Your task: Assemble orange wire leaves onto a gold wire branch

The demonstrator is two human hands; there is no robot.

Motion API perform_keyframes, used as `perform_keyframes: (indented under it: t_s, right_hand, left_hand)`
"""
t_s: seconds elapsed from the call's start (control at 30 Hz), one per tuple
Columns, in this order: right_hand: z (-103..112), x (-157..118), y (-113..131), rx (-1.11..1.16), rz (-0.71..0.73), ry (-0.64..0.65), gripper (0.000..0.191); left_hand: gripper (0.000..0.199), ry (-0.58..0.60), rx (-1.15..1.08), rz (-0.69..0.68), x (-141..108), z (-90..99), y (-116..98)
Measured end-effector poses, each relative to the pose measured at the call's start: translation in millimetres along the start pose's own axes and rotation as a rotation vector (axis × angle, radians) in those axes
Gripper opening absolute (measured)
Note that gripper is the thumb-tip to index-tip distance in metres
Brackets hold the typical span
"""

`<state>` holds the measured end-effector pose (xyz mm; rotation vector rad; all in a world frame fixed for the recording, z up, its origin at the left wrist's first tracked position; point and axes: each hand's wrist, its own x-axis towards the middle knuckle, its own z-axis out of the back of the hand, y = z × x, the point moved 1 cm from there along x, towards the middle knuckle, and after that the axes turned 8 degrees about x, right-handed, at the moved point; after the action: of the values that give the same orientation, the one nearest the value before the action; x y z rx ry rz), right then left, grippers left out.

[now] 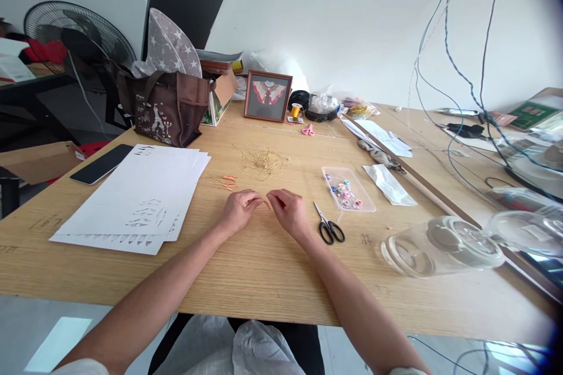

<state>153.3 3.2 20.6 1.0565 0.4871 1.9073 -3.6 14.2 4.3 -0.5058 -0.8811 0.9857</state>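
Observation:
My left hand (241, 209) and my right hand (287, 208) meet over the middle of the table, fingertips pinched close together. Between them shows a small thin orange piece (266, 203), mostly hidden by the fingers; its exact kind is too small to tell. Just beyond my left hand lie several slender orange pieces (229, 182) with fine wire-like ends. A loose tangle of gold wire (264, 161) rests farther back. Black-handled scissors (329, 231) lie to the right of my right hand, beside a clear plastic tray (370, 206) of small coloured spools.
Paper sheets (114, 199) with small leaf-like cutouts and a dark phone (101, 164) lie left. A transparent bottle (440, 249) lies at the right. Behind stand a brown bag (171, 108), a framed butterfly picture (268, 96) and pink scissors (308, 130). Cables (461, 82) hang at right.

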Motion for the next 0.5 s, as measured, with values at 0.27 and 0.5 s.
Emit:
perform_keyframes:
  t_s: [0.27,0.5]
  right_hand:
    - [-3,2,-8,0.278,-0.221,0.039,0.031]
    - [-16,-4,2,0.241,-0.125,0.094,0.026]
  left_hand:
    - [0.018,0.025,-0.425,0.17,1,1.2,-7]
    - [0.022,-0.149,-0.482,0.288,1,0.8,-3]
